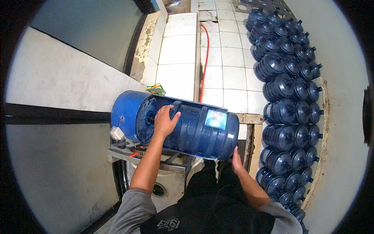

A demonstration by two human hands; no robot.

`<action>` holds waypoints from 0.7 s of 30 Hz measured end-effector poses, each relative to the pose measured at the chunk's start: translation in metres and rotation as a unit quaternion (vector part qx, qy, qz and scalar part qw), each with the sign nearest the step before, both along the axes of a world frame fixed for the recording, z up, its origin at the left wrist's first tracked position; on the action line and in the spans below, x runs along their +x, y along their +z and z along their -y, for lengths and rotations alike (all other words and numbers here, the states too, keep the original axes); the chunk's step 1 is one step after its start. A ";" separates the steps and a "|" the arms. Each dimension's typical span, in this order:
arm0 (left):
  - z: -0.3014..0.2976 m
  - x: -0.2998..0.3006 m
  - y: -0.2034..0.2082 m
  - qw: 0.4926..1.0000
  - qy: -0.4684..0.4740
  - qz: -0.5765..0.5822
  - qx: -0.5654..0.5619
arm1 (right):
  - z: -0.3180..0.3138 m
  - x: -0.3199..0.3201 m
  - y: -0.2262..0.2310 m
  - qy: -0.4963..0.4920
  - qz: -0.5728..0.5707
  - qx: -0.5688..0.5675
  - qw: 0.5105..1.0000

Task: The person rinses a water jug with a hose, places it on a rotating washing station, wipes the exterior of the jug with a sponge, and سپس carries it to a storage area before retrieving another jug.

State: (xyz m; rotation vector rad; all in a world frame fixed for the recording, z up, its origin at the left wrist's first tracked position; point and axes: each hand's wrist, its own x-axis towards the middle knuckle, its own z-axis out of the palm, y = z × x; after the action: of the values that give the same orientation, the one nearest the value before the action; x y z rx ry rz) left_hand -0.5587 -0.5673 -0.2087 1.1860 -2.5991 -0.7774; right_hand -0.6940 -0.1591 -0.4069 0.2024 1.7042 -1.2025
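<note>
A large translucent blue water jug [187, 126] lies on its side in front of me, its neck pointing left into a blue drum [126, 115]. The drum's cut-away wall runs along the jug's far side. My left hand [165, 121] grips the jug's shoulder near the neck, thumb and fingers spread over it. At the right end, my right hand [236, 160] holds the jug's base, its fingers partly hidden. A bluish label [216, 119] shows on the jug's upper side.
Rows of blue jugs [286, 111] stand along the right wall. A red hose [205, 58] runs along the white tiled floor [233, 58] beside a raised tiled ledge [177, 50]. A metal stand [167, 165], a white plug-like box [116, 133] and a green packet [156, 89] are near the drum.
</note>
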 end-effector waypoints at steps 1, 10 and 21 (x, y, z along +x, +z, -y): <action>-0.002 0.005 -0.004 1.000 0.028 -0.002 0.005 | -0.008 0.009 0.028 -0.011 -0.013 -0.001 1.000; 0.003 -0.001 -0.033 0.994 0.079 0.038 0.069 | 0.141 -0.092 0.132 -0.016 -0.138 0.027 0.990; 0.009 -0.008 -0.028 0.986 0.126 0.061 0.089 | 0.186 -0.147 0.059 -0.024 0.043 0.040 0.998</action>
State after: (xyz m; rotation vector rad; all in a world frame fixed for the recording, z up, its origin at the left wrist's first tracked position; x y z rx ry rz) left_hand -0.5668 -0.5760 -0.2364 1.6231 -2.4423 -0.9246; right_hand -0.8413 -0.3448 -0.3484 0.3419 1.6820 -1.1446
